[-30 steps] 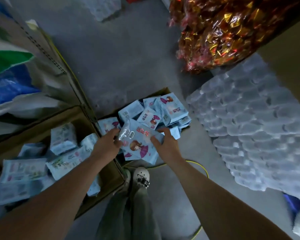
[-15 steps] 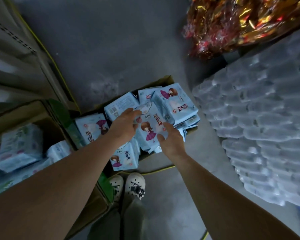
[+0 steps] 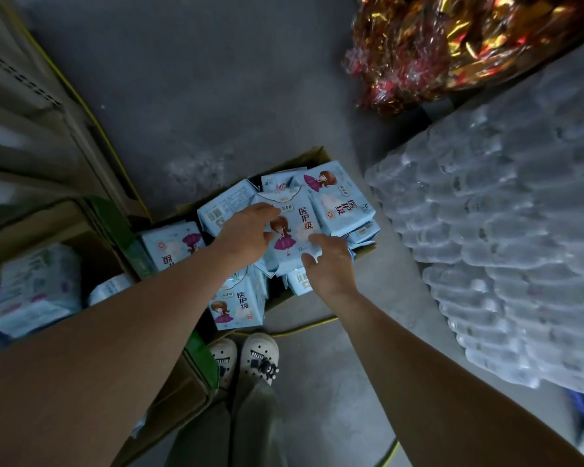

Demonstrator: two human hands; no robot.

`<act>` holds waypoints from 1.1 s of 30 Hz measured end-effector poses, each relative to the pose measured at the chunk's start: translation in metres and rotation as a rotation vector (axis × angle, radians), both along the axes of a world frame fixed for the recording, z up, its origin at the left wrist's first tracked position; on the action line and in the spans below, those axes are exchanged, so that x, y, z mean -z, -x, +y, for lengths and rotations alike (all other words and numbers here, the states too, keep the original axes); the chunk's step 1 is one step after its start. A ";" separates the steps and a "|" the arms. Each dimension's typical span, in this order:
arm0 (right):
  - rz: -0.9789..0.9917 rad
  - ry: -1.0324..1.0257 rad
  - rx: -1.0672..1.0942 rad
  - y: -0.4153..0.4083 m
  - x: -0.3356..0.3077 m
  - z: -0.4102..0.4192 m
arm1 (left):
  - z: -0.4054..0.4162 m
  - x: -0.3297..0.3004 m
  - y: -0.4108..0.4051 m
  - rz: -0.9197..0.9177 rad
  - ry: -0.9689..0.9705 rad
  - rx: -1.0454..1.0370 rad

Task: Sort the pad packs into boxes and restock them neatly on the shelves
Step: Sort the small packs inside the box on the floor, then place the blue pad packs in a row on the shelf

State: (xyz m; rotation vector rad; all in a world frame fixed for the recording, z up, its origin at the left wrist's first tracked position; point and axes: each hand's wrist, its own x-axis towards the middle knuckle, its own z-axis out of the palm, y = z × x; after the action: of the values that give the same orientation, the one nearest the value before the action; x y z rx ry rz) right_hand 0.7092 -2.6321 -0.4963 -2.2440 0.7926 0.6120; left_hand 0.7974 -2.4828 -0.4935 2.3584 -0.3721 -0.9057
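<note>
Pad pack (image 3: 292, 230) flat on pile in cardboard box (image 3: 317, 156), long axis toward far-right corner, print facing up. Left hand (image 3: 246, 235) flat on it; right hand (image 3: 331, 262) pinching near edge.

Pale blue pad packs (image 3: 285, 227) heaped in open cardboard box (image 3: 317, 156)
</note>
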 end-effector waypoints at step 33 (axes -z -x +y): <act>-0.587 0.029 -1.573 0.056 -0.474 0.074 | 0.097 -0.458 0.271 -0.645 -0.134 -0.748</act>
State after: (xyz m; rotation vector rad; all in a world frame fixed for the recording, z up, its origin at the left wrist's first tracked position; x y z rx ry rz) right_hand 0.6530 -2.5585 -0.0227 -2.4765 -1.3997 0.4740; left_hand 0.5265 -2.3861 -0.0352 2.5518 0.3408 0.1885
